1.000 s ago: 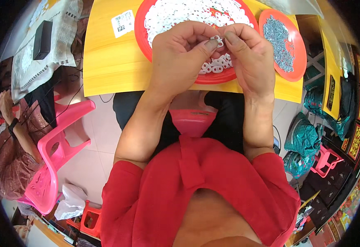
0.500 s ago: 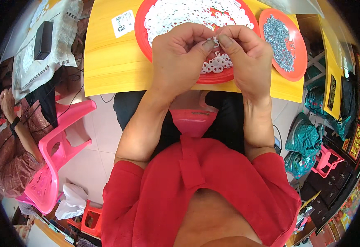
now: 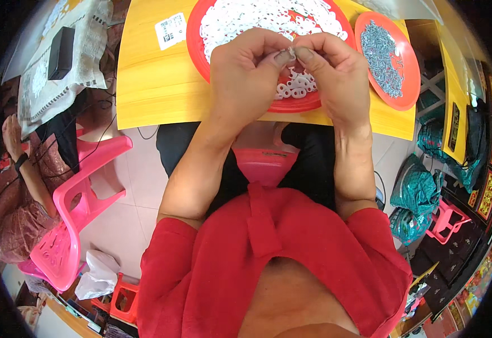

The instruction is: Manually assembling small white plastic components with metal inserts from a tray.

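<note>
Over the near part of a round red tray [image 3: 200, 58], my left hand [image 3: 239, 84] and my right hand [image 3: 344, 84] meet at the fingertips. Thumb and forefinger of each are pinched on one small white plastic piece [image 3: 291, 53], mostly covered by the fingers. Heaped in the tray are many small white plastic pieces with round holes [image 3: 246, 18]; a few lie loose just under my hands. Right of the tray, an orange-red oval plate [image 3: 402, 100] carries a pile of small silvery metal parts, seemingly screws [image 3: 380, 56].
A white printed label [image 3: 170, 31] lies on the yellow table [image 3: 150, 84]. At left are a cloth-covered table with a black box [image 3: 61, 53], a pink plastic chair [image 3: 68, 225] and another person's arm [image 3: 35, 186]. Green bags [image 3: 415, 183] stand on the floor at right.
My thumbs have drawn closer together, and less of the white piece shows between them. Both hands have otherwise hardly moved. The other person's hand at left has shifted slightly.
</note>
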Demonstrator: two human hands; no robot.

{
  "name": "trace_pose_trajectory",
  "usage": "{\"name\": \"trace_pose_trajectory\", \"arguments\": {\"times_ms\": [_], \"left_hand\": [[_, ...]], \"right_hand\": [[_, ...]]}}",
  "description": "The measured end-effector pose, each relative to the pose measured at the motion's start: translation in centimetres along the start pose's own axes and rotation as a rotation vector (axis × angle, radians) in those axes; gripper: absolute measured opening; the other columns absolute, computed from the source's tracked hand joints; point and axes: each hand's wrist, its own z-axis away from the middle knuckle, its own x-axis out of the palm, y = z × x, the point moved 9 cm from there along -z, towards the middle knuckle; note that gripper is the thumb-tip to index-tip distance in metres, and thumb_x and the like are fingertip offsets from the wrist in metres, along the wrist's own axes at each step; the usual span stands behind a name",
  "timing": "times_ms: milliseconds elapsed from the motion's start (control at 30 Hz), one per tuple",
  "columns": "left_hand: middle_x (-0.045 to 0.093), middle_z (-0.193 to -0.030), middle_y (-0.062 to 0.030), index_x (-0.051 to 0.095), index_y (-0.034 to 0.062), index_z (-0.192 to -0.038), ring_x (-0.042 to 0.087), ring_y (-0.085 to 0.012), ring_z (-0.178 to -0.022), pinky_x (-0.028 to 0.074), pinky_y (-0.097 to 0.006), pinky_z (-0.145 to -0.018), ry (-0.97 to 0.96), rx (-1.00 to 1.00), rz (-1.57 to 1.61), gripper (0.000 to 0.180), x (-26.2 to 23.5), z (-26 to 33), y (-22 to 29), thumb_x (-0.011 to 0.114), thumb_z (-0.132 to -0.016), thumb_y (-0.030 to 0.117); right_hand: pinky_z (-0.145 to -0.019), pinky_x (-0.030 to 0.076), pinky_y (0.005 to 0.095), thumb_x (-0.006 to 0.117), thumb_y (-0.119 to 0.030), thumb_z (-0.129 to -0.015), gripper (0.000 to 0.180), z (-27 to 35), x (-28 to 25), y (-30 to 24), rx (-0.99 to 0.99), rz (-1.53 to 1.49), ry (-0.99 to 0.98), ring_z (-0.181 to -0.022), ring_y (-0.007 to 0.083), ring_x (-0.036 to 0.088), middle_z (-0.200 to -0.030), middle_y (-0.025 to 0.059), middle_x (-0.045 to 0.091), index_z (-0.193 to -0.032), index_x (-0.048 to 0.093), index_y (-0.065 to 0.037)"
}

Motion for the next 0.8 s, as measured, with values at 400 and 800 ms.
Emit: {"name": "trace_pose_trajectory", "arguments": {"times_ms": [400,800], "left_hand": [[0.063,-0.070,-0.0061,0.060,-0.0022,-0.085,0.060,-0.0084,-0.064,0.048,-0.019,-0.055,0.022,-0.121,0.250,0.009,0.2,0.0,-0.7,0.057,-0.077,-0.004],[0.062,-0.069,-0.0052,0.061,-0.0015,-0.082,0.057,-0.0071,-0.064,0.046,-0.019,-0.058,0.007,-0.029,0.098,0.010,0.7,0.4,0.0,0.057,-0.074,-0.006]], "right_hand": [[-0.066,0.046,0.0195,0.058,-0.004,-0.080,0.015,-0.2,-0.4,0.3,0.056,-0.270,-0.057,-0.072,0.0087,0.057,-0.081,0.0051,0.062,-0.093,0.060,0.002],[-0.057,0.040,0.0183,0.056,-0.005,-0.081,0.008,0.1,-0.5,-0.3,-0.014,0.005,-0.020,-0.065,0.0038,0.047,-0.070,-0.0015,0.055,-0.082,0.058,0.002]]}}
